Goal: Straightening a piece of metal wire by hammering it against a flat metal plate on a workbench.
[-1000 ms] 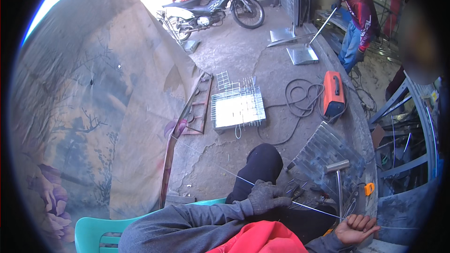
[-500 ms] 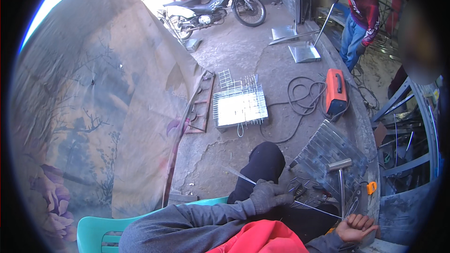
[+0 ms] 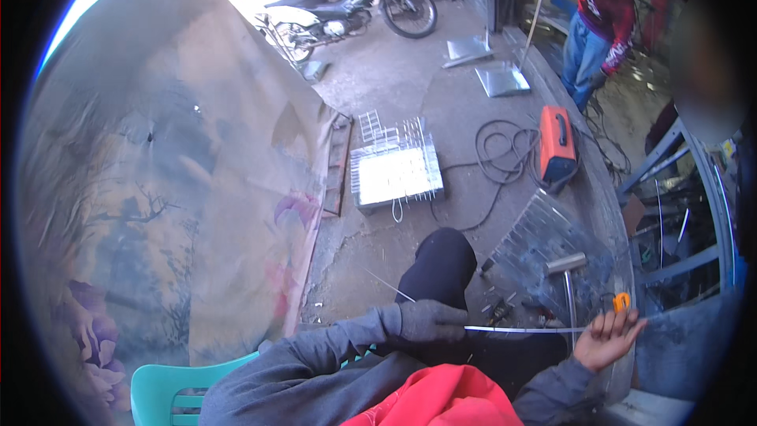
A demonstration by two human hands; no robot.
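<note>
My left hand (image 3: 434, 321), in a dark grey glove, is closed around a thin metal strip (image 3: 520, 330) above my lap. One thin end of it sticks out past the glove toward the upper left. The bright length on the other side runs to my bare right hand (image 3: 605, 341). That hand is palm up, its fingers loosely stretched and its thumb out to the right; the strip meets its edge. Just beyond it are a hammer (image 3: 566, 263) with a metal handle and an orange tape measure (image 3: 621, 301).
A ribbed metal sheet (image 3: 544, 233) lies ahead on the right. Further off are a wire grid rack (image 3: 398, 173) on a metal box, an orange welding machine (image 3: 557, 144) with coiled cable, and a motorcycle (image 3: 347, 8). A person (image 3: 603, 16) holds a long-handled dustpan. A cloth sheet (image 3: 181, 173) hangs left.
My right hand has risen slightly and its curled fingers have loosened. The strip now lies nearly level. My left hand has shifted a little left. The person behind has straightened, gripping the dustpan's handle.
</note>
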